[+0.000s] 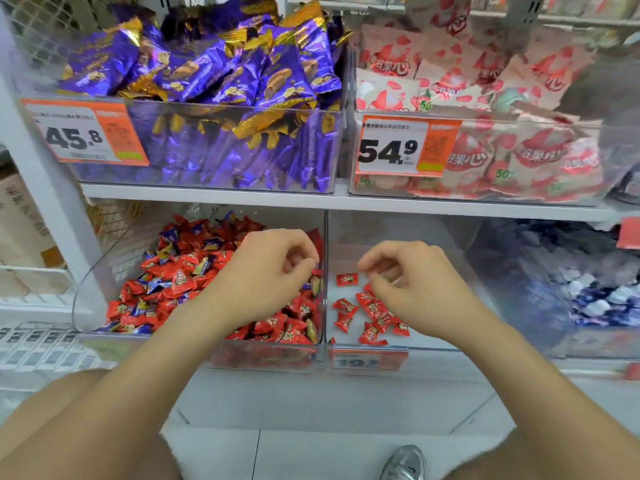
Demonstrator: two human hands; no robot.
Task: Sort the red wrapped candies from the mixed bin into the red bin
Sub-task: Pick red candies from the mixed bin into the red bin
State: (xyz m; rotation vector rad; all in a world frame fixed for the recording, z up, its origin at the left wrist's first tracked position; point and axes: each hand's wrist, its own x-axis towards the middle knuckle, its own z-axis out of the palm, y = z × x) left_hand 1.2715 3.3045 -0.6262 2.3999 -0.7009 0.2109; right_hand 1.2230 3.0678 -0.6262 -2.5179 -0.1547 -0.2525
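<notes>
Candies in red wrappers (180, 275) lie heaped with blue and gold ones in the mixed bin (104, 268), under and beyond the curled fingers of the left hand (266, 271). A few more red ones (372, 311) are scattered thinly on the floor of the red bin (398, 223), just below and to the near side of the right hand (405, 282) fingertips.

Both hands hover with fingers loosely curled toward the thumb. Whether either pinches a candy is hard to say, since the palms face away; no wrapper shows plainly between the fingertips.

These pieces look light and small, each a firm lump inside glossy film with twisted or crimped ends. The film is likely slick, so a pinch across the fat middle should hold better than a tug on an end, which may slip or crumple. They are not fragile; dropping one from just above the red bin's floor should do no harm. In the heap, neighbours will shift and slide when one is lifted.
</notes>
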